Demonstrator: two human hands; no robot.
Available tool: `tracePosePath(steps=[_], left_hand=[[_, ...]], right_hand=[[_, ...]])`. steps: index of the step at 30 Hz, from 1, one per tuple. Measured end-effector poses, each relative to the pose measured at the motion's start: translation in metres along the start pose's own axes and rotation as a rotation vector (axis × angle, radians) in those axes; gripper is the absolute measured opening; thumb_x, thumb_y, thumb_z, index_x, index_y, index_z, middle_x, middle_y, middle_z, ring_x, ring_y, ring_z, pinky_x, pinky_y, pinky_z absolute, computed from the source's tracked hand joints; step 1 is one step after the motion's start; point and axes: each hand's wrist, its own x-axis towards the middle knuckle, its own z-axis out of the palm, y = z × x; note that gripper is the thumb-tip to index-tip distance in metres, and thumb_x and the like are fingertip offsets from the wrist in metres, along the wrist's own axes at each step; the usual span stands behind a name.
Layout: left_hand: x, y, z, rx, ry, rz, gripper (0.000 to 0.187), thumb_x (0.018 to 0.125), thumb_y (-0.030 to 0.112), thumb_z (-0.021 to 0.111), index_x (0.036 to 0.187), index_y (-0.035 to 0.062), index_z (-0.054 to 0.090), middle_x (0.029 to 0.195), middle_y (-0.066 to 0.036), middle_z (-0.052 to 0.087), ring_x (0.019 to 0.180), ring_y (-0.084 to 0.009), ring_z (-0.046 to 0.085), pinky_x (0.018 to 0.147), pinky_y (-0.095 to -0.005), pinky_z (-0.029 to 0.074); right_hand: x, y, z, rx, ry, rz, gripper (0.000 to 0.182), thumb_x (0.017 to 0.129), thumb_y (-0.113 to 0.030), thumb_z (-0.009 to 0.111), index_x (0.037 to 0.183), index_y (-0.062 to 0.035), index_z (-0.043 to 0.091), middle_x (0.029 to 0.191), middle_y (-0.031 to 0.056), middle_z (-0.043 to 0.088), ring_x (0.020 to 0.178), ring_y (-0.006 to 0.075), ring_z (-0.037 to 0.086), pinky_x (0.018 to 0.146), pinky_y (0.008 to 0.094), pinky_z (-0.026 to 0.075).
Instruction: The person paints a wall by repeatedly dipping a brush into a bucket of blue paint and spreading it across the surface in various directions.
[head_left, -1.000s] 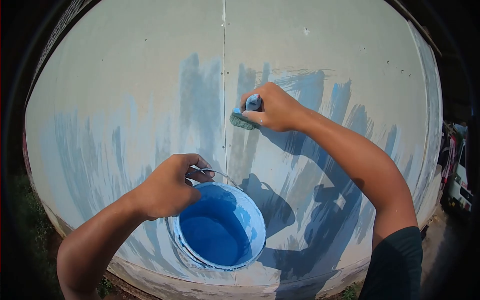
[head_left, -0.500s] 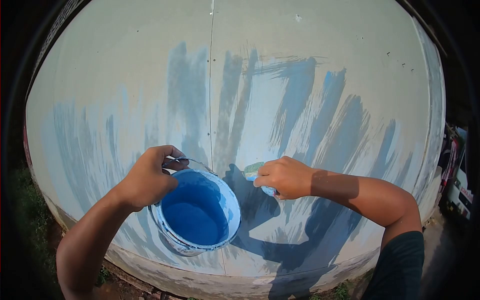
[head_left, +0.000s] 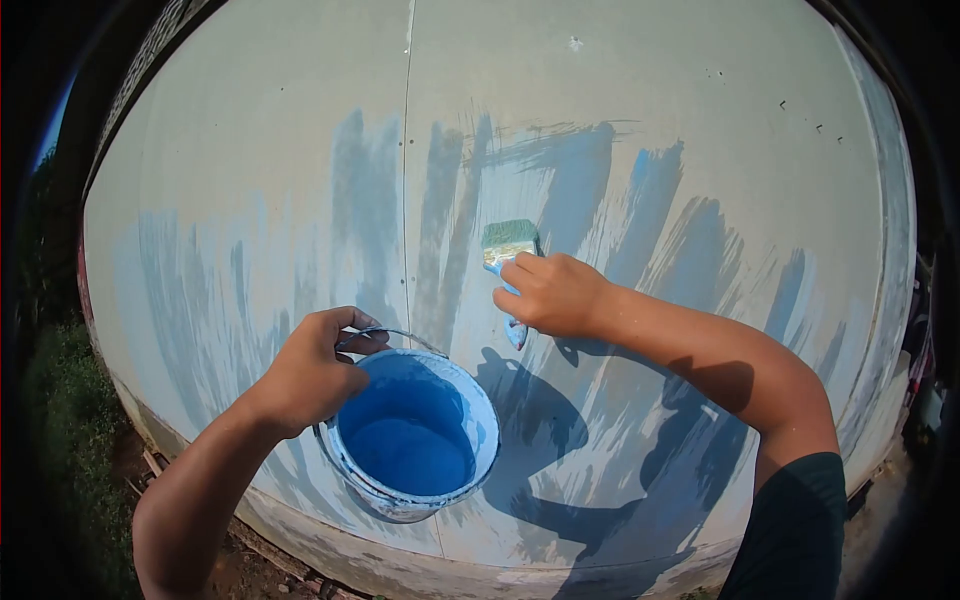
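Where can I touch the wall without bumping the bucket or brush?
High up, the wall is open above the blue strokes, both sides of the seam. Painted wall is free left of the left hand too, above the arm. It's crowded in the middle: left hand holding the bucket, right hand with the brush above.

The wall (head_left: 250,130) was pale grey, streaked blue across frame centre. Paint (head_left: 412,455) in the lower-centre bucket (head_left: 484,430) was blue. The brush bristles (head_left: 510,232) were green.
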Motion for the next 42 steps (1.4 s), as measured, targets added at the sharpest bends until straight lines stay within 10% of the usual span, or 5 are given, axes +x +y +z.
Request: tracePosePath(steps=[7, 18, 31, 37, 42], left_hand=[[0.006, 0.003, -0.003, 0.028, -0.020, -0.012, 0.058, 0.074, -0.010, 0.056, 0.132, -0.0160, 0.055, 0.135, -0.033, 0.064, 0.115, -0.0359, 0.070, 0.082, -0.0358, 0.063], [0.001, -0.011, -0.005, -0.005, 0.048, -0.010, 0.058, 0.072, -0.009, 0.058, 0.130, -0.0145, 0.057, 0.133, -0.030, 0.066, 0.106, -0.0283, 0.072, 0.071, -0.0308, 0.060], [0.010, -0.026, -0.005, -0.054, -0.015, 0.007, 0.061, 0.073, -0.008, 0.058, 0.133, -0.0151, 0.055, 0.133, -0.031, 0.065, 0.111, -0.0315, 0.070, 0.079, -0.0329, 0.061], [0.009, -0.018, -0.002, -0.065, -0.027, -0.023, 0.061, 0.072, -0.008, 0.057, 0.133, -0.0148, 0.054, 0.133, -0.031, 0.064, 0.113, -0.0331, 0.070, 0.086, -0.0356, 0.061], [0.009, -0.017, -0.003, -0.094, -0.016, -0.026, 0.061, 0.073, -0.008, 0.058, 0.133, -0.0148, 0.053, 0.135, -0.031, 0.063, 0.113, -0.0331, 0.070, 0.087, -0.0358, 0.061]], right_hand=[[0.006, -0.009, -0.004, 0.687, -0.279, 0.567, 0.024, 0.089, -0.010, 0.077, 0.113, -0.0047, 0.078, 0.099, 0.0252, 0.077, 0.091, 0.0372, 0.074, 0.085, 0.0413, 0.059], [0.077, 0.092, 0.012, -0.163, 0.204, 0.187, 0.009, 0.084, -0.001, 0.076, 0.090, -0.0064, 0.071, 0.087, 0.0109, 0.071, 0.085, 0.0280, 0.073, 0.073, 0.0391, 0.062], [0.007, 0.044, -0.048, 0.610, -0.199, 0.656, 0.019, 0.088, -0.007, 0.079, 0.106, -0.0015, 0.079, 0.104, 0.0200, 0.078, 0.092, 0.0321, 0.074, 0.084, 0.0347, 0.059], [-0.003, 0.129, -0.058, -0.282, 0.063, 0.402, 0.016, 0.086, -0.001, 0.078, 0.099, -0.0093, 0.075, 0.093, 0.0109, 0.073, 0.086, 0.0269, 0.072, 0.075, 0.0365, 0.062], [-0.041, 0.013, -0.021, 0.102, -0.114, 0.149, 0.033, 0.073, -0.002, 0.087, 0.103, -0.0060, 0.072, 0.104, 0.0144, 0.071, 0.096, 0.0298, 0.071, 0.075, 0.0386, 0.061]])
